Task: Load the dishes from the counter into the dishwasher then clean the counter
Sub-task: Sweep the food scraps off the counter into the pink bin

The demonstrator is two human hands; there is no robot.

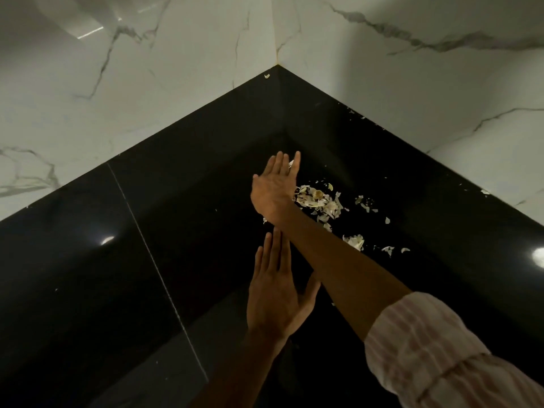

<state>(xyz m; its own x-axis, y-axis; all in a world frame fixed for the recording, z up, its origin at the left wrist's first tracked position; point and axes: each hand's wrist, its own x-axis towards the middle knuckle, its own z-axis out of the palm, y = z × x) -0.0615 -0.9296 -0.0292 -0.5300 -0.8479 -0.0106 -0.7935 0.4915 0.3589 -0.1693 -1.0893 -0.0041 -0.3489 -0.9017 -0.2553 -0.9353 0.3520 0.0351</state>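
1. The person stands at the inner corner of a black, shiny worktop (153,219) and both hands are out over it. No dishes are to be seen here, so I judge that the loading part is over and this is the cleaning part.

2. The right hand (275,188) reaches far toward the corner with the fingers straight and together, held like a blade on its edge. This grip is fully open and holds nothing — I think it is shaped so in order to sweep.

3. Just to the right of that hand, touching its palm side, lies a pile of pale peelings (319,201), perhaps garlic or onion skin. More small bits are scattered farther right and nearer to the person, and one bit (266,75) sits on top of the black upstand at the corner.

4. The left hand (278,293) is nearer to the person, below the right forearm, flat with the fingers straight and a little spread. It also holds nothing. It seems placed as a wall or a catcher for the scraps — but I cannot tell whether it touches the surface.

5. The right sleeve (435,348), striped, is pushed up, probably to keep it clean.

6. The scattered bits will need further passes.
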